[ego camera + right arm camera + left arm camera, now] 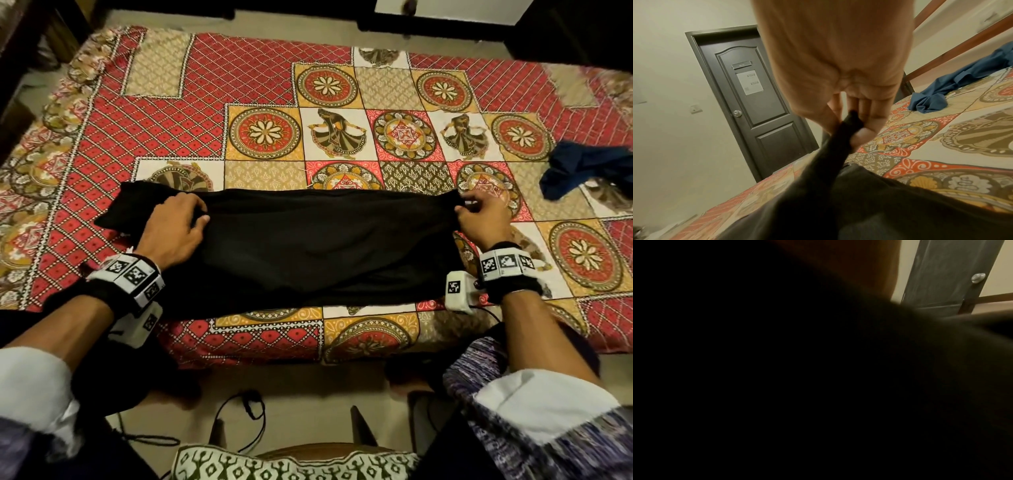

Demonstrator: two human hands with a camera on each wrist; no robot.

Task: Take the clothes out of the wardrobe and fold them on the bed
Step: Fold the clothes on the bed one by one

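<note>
While the right hand (479, 219) pinches the black garment (308, 246) and the left hand (174, 226) grips it, uneven pulling could skew the fold.

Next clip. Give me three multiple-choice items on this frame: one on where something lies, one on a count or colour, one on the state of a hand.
1. Where does the blue garment lie?
A. crumpled at the bed's right side
B. on the floor
C. under the black garment

2. How many garments are on the bedspread?
A. one
B. two
C. four

3. What is the right hand doing?
A. resting flat on the bedspread
B. hanging idle
C. pinching a corner of the black garment

Answers: 1 A, it sits bunched, apart from the black one. 2 B, one black, one blue. 3 C, the right wrist view shows cloth between thumb and fingers.
</note>
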